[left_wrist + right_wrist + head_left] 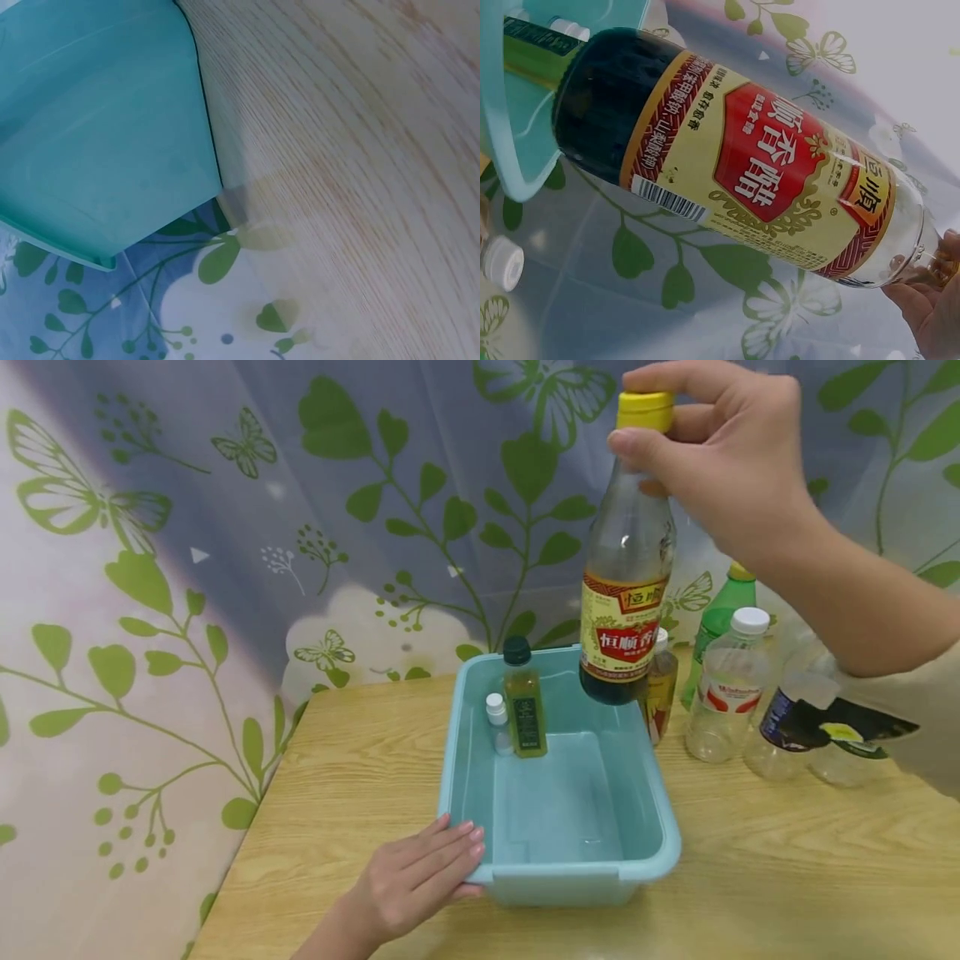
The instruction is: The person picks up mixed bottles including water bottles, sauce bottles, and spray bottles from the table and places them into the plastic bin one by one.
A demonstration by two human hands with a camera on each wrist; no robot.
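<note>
My right hand point(738, 452) grips a glass vinegar bottle point(624, 610) by its yellow cap, thumb and fingers around it. The bottle hangs nearly upright over the back right part of a teal plastic bin point(671, 827). Dark liquid shows at its base, and its red and cream label fills the right wrist view. With extended fingers, my left hand point(420, 877) rests on the bin's front left corner. Inside the bin, a dark-capped bottle of yellow-green liquid point(527, 710) stands beside a small white-capped clear bottle point(498, 722).
Right of the bin stand an amber bottle point(660, 693), a green bottle point(716, 614), a clear white-capped bottle point(727, 693) and a dark-labelled clear bottle point(780, 727), partly behind the right forearm. A leaf-patterned curtain point(225, 568) hangs behind the wooden table point(352, 760).
</note>
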